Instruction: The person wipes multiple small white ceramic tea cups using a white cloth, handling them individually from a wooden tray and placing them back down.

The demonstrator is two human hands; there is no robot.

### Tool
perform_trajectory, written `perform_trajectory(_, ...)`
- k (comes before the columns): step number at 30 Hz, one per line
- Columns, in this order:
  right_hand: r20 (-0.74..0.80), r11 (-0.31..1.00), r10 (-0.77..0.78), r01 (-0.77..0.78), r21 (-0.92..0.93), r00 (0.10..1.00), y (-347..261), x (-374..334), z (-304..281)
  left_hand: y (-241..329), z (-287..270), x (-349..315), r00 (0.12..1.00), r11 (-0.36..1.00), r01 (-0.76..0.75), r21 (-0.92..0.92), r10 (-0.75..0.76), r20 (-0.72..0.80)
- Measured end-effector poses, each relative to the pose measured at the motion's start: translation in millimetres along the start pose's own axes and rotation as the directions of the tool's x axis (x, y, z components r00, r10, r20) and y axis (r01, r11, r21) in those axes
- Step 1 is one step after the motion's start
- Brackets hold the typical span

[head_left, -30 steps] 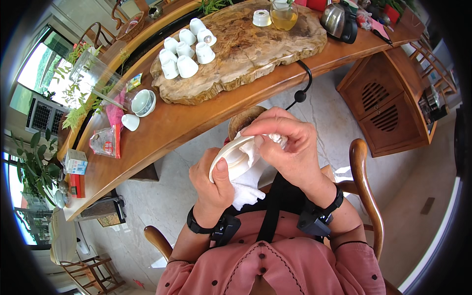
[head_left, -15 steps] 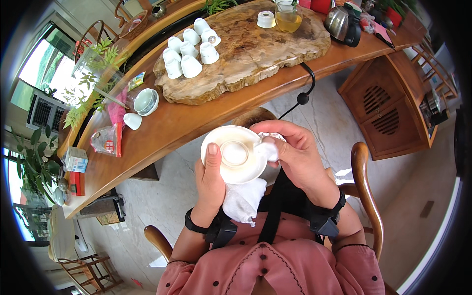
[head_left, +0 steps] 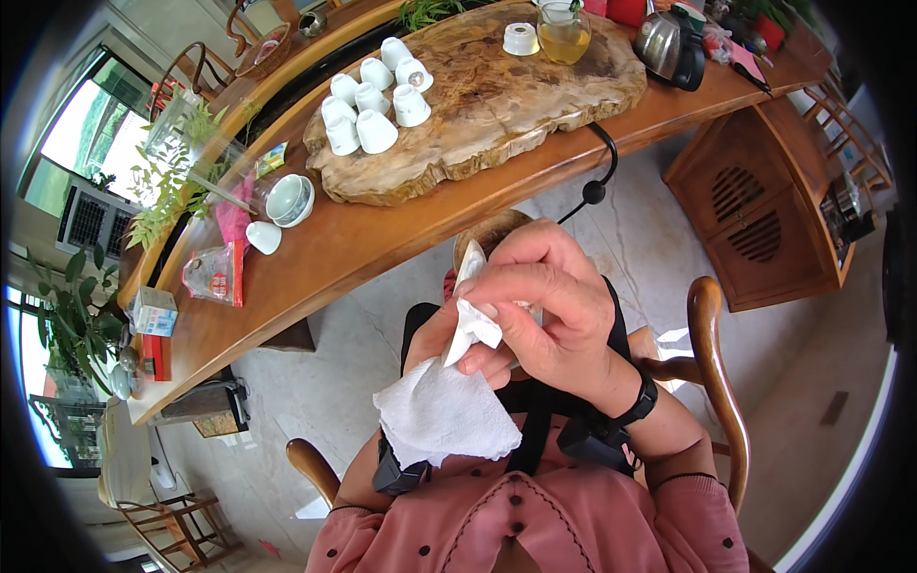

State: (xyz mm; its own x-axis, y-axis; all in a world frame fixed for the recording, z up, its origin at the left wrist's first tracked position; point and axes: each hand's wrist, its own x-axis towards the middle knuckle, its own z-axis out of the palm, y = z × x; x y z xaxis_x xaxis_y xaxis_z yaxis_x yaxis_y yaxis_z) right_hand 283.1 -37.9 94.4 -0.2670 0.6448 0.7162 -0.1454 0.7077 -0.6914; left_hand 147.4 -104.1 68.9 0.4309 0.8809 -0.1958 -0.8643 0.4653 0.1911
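Turned almost edge-on, a white saucer (head_left: 472, 259) stands upright between my hands above my lap. My left hand (head_left: 432, 334) is closed on it, partly hidden behind the right. With bent fingers, my right hand (head_left: 564, 301) pinches a bunched part of a white cloth or paper towel (head_left: 447, 416) against the saucer's edge. The rest of the towel hangs below my left hand.
Several upturned white cups (head_left: 371, 98) stand on a wooden slab (head_left: 478, 105) on the long table. A glass pitcher of yellow tea (head_left: 564, 43) and a kettle (head_left: 666, 43) are farther right. Stacked bowls (head_left: 289, 200) and a tipped cup (head_left: 264, 237) lie left.
The saucer has turned from showing its underside to edge-on. My right hand has moved left across it, covering part of the left hand. More of the towel hangs spread out below.
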Motion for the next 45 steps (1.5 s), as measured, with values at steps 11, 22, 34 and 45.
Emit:
perform_trajectory(11, 0.148, 0.869, 0.308, -0.341, 0.36, 0.94, -7, 9, 0, -10, 11, -1, 0.943, 0.964, 0.266, -0.003, -0.259, 0.21)
perform_trajectory(22, -0.207, 0.816, 0.488, -0.359, 0.454, 0.848, -17, 32, -1, -8, 25, -5, 0.757, 0.174, -0.469, 0.866, 0.584, 0.293)
perform_trajectory(34, -0.031, 0.96, 0.059, -0.065, -0.273, 0.998, -2, 17, -1, -2, 34, -10, 0.792, 0.399, -0.426, 0.812, 0.598, 0.121)
perform_trajectory(45, 0.218, 0.857, -0.208, 0.286, -0.429, 0.953, -20, 8, -2, 0, 19, -2, 0.764, 0.344, -0.368, 0.864, 0.642, 0.069)
